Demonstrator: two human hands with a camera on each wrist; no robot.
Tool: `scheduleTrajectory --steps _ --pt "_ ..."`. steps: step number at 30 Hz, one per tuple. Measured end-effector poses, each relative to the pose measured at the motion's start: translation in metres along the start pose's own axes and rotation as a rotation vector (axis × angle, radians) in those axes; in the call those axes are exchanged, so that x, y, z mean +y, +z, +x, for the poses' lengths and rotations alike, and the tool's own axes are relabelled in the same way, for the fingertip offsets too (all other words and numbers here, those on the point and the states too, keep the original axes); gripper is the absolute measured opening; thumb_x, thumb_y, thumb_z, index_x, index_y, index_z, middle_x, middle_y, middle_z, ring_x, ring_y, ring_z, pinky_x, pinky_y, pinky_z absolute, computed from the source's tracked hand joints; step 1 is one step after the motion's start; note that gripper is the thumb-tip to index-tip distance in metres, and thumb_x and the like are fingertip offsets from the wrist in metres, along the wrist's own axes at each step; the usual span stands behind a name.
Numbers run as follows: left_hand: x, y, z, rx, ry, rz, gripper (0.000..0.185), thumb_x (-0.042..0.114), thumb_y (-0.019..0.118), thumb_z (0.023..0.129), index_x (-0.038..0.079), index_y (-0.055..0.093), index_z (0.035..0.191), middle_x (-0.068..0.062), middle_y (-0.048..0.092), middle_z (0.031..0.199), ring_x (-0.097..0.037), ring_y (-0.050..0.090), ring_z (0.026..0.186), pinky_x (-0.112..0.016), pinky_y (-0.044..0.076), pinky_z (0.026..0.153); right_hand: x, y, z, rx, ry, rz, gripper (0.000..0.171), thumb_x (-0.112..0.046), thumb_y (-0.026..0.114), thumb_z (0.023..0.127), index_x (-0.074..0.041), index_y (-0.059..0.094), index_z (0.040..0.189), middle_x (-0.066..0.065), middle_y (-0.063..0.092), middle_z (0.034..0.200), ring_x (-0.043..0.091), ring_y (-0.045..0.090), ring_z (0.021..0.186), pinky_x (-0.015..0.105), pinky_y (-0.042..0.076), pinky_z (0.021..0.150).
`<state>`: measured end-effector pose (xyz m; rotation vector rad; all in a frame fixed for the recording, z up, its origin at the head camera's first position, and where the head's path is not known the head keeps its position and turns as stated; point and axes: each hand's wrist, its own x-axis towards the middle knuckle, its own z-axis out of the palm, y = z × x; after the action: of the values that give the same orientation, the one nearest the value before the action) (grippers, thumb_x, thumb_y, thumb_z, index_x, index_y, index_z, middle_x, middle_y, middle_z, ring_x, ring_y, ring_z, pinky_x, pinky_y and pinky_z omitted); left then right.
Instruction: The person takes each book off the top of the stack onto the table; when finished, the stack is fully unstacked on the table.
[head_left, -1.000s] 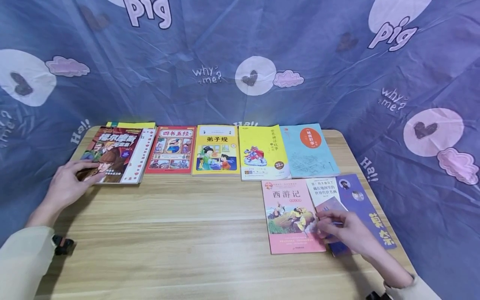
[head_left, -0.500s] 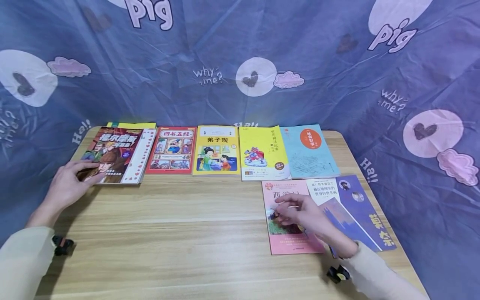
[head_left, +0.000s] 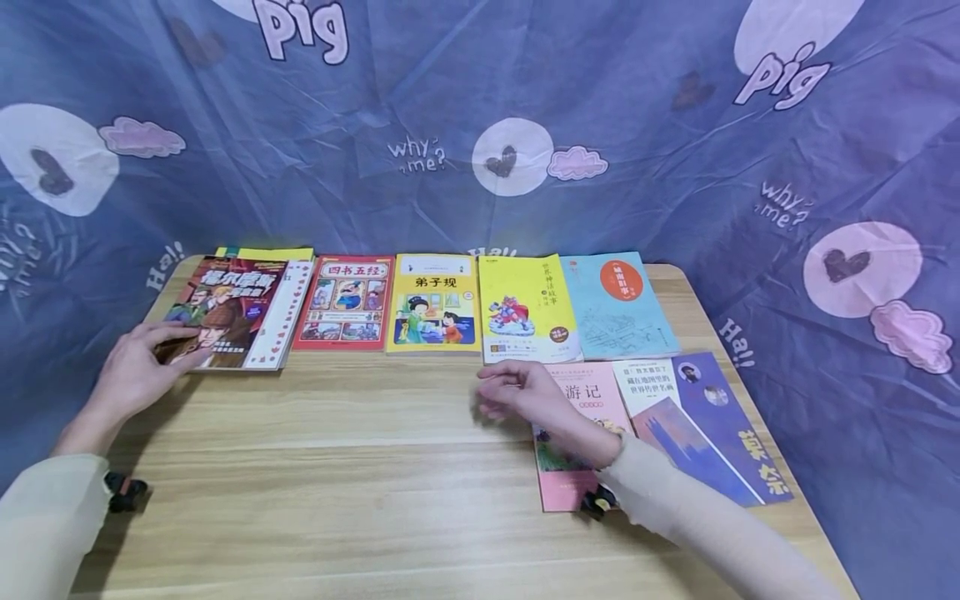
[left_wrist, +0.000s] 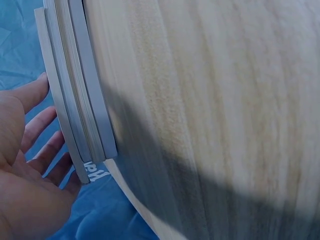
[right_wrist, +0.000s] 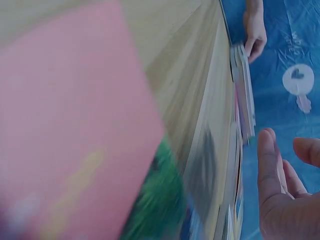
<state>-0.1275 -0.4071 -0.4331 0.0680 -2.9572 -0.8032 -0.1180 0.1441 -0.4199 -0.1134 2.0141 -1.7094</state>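
Top book [head_left: 234, 312]: likely light, bendy, slick; take by near edge
Left hand [head_left: 142, 367]: spread on it, pressure unclear
Right hand [head_left: 540, 400]: relaxed, holding nothing

Printed blue cloth [head_left: 337, 187] hangs behind a wood-grained table [head_left: 337, 500].

Dark illustrated book [head_left: 228, 310], lying flat, topmost on the far-left book stack [head_left: 272, 321]
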Motion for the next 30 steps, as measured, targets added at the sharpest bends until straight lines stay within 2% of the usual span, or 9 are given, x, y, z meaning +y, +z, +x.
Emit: scheduleTrajectory --steps 6,10,17,25,30 --pt "0.001 -0.002 0.0 -0.013 -0.061 -0.006 0.07 0.04 0.07 0.101 -0.007 0.05 0.147 -0.044 0.038 0.149 -0.068 0.031 0.134 -0.078 0.028 0.105 -0.011 0.033 0.033 -0.049 -0.016 0.015 0.041 -0.007 0.072 0.097 0.006 0.064 0.135 0.025 0.078 0.111 0.015 0.078 0.079 0.041 0.067 0.081" --pt "0.0 -0.004 -0.001 -0.024 -0.087 -0.002 0.073 0.044 0.069 0.101 -0.007 0.048 0.15 -0.043 0.037 0.149 -0.067 0.03 0.135 -0.079 0.028 0.105 -0.019 0.056 0.054 -0.09 -0.028 0.032 0.041 -0.007 0.072 0.098 0.006 0.064 0.136 0.027 0.077 0.11 0.017 0.078 0.079 0.044 0.066 0.083" --pt "-0.002 -0.006 0.0 -0.028 -0.077 0.005 0.073 0.045 0.069 0.101 -0.007 0.05 0.149 -0.043 0.037 0.152 -0.068 0.03 0.136 -0.08 0.026 0.106 -0.033 0.098 0.088 -0.13 -0.014 0.11 0.039 -0.005 0.072 0.098 0.005 0.065 0.135 0.031 0.075 0.115 0.014 0.078 0.079 0.043 0.065 0.085" --pt "-0.004 -0.006 0.002 -0.02 -0.098 0.02 0.078 0.046 0.068 0.101 -0.011 0.046 0.15 -0.045 0.034 0.152 -0.067 0.031 0.136 -0.08 0.027 0.107 -0.045 0.139 0.122 -0.133 -0.031 0.186 0.04 -0.005 0.076 0.096 0.005 0.067 0.133 0.034 0.072 0.12 0.016 0.077 0.076 0.049 0.063 0.09" --pt "-0.008 -0.008 0.004 -0.011 -0.133 0.029 0.083 0.047 0.065 0.102 -0.012 0.039 0.154 -0.048 0.031 0.149 -0.068 0.03 0.134 -0.079 0.028 0.107 -0.048 0.163 0.139 -0.151 -0.045 0.254 0.04 -0.004 0.075 0.096 0.006 0.066 0.134 0.036 0.07 0.123 0.015 0.076 0.075 0.041 0.065 0.086"
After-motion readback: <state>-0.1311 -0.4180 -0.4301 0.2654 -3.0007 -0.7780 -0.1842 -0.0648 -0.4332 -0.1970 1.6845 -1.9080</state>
